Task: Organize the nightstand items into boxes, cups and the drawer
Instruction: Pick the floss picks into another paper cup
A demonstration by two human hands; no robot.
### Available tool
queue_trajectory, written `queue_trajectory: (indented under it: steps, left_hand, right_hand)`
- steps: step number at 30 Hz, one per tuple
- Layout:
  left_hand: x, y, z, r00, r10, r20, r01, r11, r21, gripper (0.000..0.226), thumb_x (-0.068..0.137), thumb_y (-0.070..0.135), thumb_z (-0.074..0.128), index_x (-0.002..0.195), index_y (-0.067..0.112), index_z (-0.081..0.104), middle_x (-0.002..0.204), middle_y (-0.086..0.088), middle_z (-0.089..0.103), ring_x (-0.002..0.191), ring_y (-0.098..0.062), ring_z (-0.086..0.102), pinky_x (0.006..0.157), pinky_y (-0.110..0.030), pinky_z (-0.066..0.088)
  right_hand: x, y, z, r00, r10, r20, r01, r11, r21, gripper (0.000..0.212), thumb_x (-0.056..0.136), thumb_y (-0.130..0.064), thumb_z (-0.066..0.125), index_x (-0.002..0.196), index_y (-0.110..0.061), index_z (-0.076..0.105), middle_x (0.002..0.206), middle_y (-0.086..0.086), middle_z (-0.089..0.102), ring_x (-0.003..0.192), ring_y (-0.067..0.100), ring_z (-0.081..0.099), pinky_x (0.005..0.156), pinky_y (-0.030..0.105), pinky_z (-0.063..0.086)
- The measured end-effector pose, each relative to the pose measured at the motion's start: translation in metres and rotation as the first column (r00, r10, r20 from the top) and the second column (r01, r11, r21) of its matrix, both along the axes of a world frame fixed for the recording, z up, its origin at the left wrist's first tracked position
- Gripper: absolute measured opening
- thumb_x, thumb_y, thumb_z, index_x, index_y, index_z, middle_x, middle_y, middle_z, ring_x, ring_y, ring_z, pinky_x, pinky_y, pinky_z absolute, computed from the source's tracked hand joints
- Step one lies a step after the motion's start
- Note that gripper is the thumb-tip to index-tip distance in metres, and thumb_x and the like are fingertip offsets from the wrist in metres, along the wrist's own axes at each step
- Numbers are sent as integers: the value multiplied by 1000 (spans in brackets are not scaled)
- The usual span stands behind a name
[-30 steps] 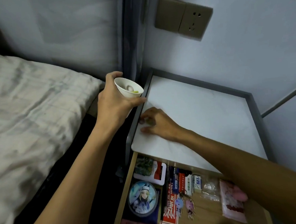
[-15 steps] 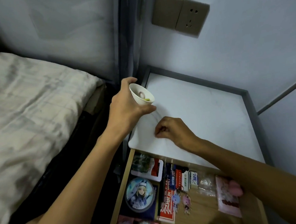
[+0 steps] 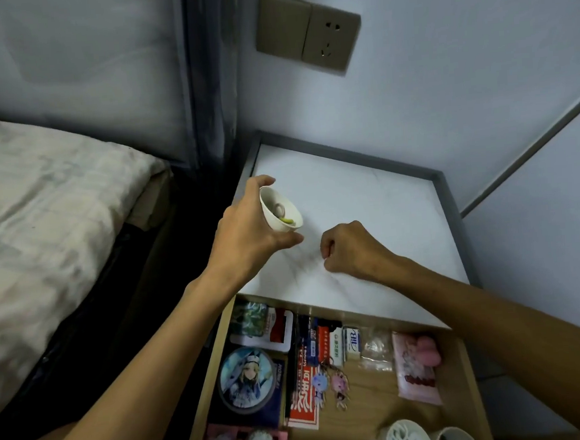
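My left hand (image 3: 248, 236) grips a small white paper cup (image 3: 279, 210) over the left edge of the white nightstand top (image 3: 383, 206). The cup is tilted toward the right, and a ring-like piece and a yellow-green bit lie inside it. Just right of the cup, my right hand (image 3: 349, 250) is curled into a fist above the top; whatever small item it pinches is hidden by the fingers. Below the top the wooden drawer (image 3: 203, 380) stands pulled out, filled with a round badge (image 3: 246, 379), keychains (image 3: 331, 383), cards, erasers and a pink packet (image 3: 415, 365).
Two more white cups (image 3: 403, 437) stand at the drawer's near right corner. The bed (image 3: 41, 220) lies to the left across a dark gap. A grey raised rim (image 3: 448, 202) borders the nightstand's back and right sides. A wall socket (image 3: 306, 34) sits above.
My right hand lifted from the top's left edge, closed into a fist and moved right. The left hand brought the cup over the top and tilted it toward the right hand.
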State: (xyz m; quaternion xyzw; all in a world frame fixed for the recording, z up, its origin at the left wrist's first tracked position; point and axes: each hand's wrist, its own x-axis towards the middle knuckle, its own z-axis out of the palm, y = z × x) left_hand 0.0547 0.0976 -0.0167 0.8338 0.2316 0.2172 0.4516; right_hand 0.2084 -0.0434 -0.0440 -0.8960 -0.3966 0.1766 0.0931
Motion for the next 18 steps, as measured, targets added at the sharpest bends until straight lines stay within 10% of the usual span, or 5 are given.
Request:
queue_trajectory:
  steps: [8,13,18]
  left_hand:
    - [7,-9,-3,999,-43,21,43,999,-18,91,64,29,92,139,25,40,116,4,57,103,-18,58,85,-31,51]
    - [14,-20,-3,989,-107,102,120,985,-127,84,64,24,93,133,24,45,110,11,65,94,0,63,73,-6,48]
    - [19,-22,-8,986,-81,145,113,967,-227,84,60,28,94,130,28,47,107,9,66,92,-5,65,74,-21,55]
  right_hand:
    - [2,13,87,958,-45,-283,206,796,569,12,72,2,70,76,-9,70,79,9,73,72,20,69,78,39,57]
    - [-23,25,91,964,241,-109,-175,890,422,18,79,-8,77,94,-17,76,89,-3,74,81,7,70,77,21,57]
    - [-14,12,95,975,203,-95,-121,832,541,14,87,-9,72,98,-14,78,92,-7,75,86,6,69,81,22,55]
